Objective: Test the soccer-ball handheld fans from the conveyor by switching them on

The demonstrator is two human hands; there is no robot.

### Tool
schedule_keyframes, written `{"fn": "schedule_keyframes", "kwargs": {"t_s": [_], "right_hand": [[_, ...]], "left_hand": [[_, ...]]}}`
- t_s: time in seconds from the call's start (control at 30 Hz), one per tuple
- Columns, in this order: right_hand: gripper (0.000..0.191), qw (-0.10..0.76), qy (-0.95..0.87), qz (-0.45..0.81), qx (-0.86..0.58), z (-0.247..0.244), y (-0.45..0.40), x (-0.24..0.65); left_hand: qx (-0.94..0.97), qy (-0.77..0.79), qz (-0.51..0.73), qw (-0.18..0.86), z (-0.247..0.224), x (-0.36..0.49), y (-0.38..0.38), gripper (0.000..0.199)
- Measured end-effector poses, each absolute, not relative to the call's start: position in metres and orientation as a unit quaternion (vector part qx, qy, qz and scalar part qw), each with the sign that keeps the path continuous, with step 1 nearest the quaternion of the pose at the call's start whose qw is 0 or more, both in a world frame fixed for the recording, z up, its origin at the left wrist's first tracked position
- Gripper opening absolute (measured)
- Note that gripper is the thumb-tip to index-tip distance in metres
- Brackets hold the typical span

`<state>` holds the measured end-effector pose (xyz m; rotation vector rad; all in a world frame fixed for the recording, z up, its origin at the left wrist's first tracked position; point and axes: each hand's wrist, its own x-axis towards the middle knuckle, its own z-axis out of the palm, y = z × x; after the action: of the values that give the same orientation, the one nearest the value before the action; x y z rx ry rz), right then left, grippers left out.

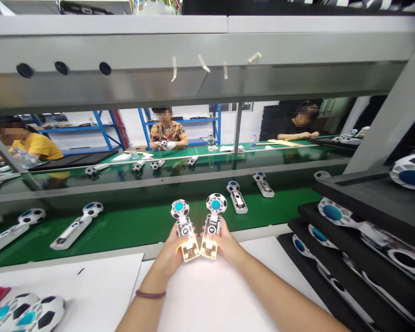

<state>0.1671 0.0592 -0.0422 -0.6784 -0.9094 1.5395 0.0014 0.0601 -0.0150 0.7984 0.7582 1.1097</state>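
1. The left hand has its fingers clenched around a football-patterned gadget, its circuit board glowing, just in front of the green table.
2. The right hand grasps a matching gadget, just beside the first.
3. More gadgets lie on the table; black foam racks stand to its right.

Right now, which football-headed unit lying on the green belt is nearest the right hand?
The white unit just beyond the right hand. Its neighbour lies farther right, and the others on the belt lie well to the left.
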Motion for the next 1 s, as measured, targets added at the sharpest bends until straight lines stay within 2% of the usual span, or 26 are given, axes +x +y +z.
{"fn": "schedule_keyframes", "kwargs": {"t_s": [0.1,0.27,0.5,0.77,1.0], "right_hand": [[0.081,0.577,-0.386,0.658,-0.293,-0.039,0.058,0.167],[0.081,0.577,-0.374,0.667,-0.288,-0.040,0.057,0.166],[0.079,0.580,-0.364,0.674,-0.278,-0.039,0.057,0.164],[0.089,0.575,-0.307,0.704,-0.282,-0.027,0.052,0.161],[0.089,0.546,-0.313,0.725,-0.279,-0.026,0.048,0.164]], "left_hand": [[0.376,0.338,0.493,0.708,-0.016,0.002,0.060,0.051],[0.379,0.330,0.482,0.718,-0.016,0.002,0.059,0.044],[0.389,0.321,0.470,0.724,-0.016,0.001,0.057,0.045],[0.376,0.340,0.479,0.716,-0.015,0.001,0.057,0.050],[0.376,0.331,0.474,0.724,-0.012,0.003,0.055,0.048]]}}
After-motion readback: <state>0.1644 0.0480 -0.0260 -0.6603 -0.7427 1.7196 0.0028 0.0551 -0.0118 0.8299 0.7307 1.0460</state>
